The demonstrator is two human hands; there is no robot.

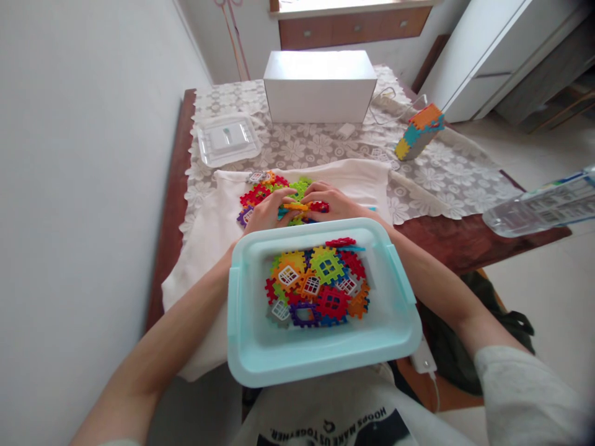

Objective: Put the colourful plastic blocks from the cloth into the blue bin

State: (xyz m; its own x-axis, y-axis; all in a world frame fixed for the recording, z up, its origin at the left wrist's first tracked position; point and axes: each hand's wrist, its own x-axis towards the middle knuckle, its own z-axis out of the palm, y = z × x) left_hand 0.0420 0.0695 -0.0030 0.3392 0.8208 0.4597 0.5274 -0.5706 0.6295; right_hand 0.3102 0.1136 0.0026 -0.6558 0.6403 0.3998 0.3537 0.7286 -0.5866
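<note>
My left hand point(268, 209) and my right hand point(334, 201) meet over a pile of colourful interlocking plastic tiles point(255, 196) on a white cloth point(325, 168). Between their closed fingers is an orange interlocking tile point(296, 206), seen nearly edge-on, with a hand at each end. Red, green, purple and blue tiles lie under and around the fingers, partly hidden by them. Nearer me, a light-blue plastic tub point(320, 353) holds many more notched tiles, some with window-shaped inserts. Its far rim comes close to both wrists.
A clear plastic lid point(229, 140) lies at the back left of the lace-covered table, and a white box point(320, 93) stands at the back. An assembled tile block point(421, 131) is at the right. Farther right is a clear plastic bottle point(543, 204). A wall runs along the left.
</note>
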